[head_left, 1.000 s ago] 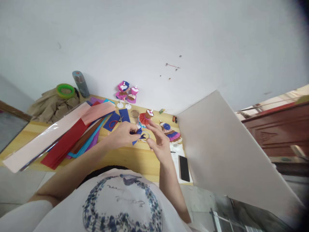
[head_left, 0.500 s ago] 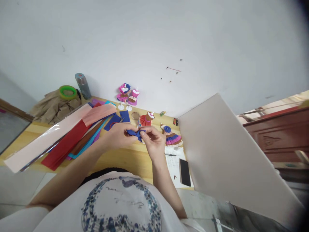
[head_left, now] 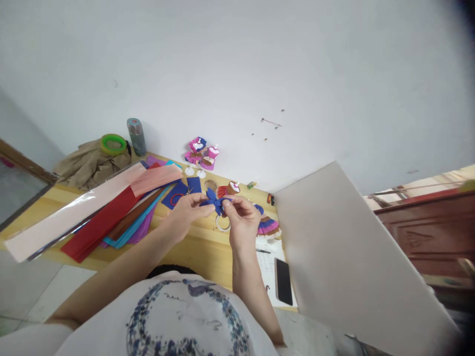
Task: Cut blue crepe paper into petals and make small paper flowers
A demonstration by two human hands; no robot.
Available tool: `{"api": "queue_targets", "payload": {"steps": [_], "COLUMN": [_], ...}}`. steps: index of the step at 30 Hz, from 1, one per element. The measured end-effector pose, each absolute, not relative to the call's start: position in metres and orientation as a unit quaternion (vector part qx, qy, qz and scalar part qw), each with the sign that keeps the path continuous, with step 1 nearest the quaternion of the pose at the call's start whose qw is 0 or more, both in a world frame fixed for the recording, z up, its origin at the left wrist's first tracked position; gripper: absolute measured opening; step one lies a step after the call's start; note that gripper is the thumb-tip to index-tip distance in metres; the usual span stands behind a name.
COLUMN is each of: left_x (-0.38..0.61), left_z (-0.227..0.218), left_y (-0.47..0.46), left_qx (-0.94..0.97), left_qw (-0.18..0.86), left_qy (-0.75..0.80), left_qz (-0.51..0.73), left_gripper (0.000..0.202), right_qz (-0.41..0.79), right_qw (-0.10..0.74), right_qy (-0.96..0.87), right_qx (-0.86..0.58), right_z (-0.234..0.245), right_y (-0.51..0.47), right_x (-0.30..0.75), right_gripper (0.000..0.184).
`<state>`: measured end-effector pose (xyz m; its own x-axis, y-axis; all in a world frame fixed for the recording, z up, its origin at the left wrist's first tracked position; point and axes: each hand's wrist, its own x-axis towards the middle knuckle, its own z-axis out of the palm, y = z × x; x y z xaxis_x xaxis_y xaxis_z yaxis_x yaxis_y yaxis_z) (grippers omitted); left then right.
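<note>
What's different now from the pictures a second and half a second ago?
The right hand, open beside the blue paper piece a second ago, has moved in toward the left hand and taken hold; the piece is now spread out between both. The left hand kept its grip. The scissors and phone stayed where they lay.
</note>
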<state>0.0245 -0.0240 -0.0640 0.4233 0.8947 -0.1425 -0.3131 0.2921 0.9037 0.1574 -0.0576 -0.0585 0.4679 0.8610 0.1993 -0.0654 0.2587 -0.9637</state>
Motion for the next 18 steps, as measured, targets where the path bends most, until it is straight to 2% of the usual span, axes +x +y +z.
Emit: {"api": "queue_targets", "payload": {"steps": [6, 18], "left_x": [0.032, 0.027], "left_z": [-0.053, -0.050], "left_y": [-0.026, -0.022], "left_qx": [0.385, 0.411], "left_qw": [0.709, 0.689], "left_qy": [0.344, 0.349], "left_qz": [0.480, 0.485], "left_gripper": [0.022, 0.020], "right_qz": [0.343, 0.364], "right_qw": [0.675, 0.677], "right_qy": [-0.395, -0.379], "right_qx": [-0.521, -0.516], "right_z": [-0.054, -0.058], "right_y": [-0.060, -0.053], "right_x": [0.156, 0.155], "right_gripper": [0.011, 0.013]}}
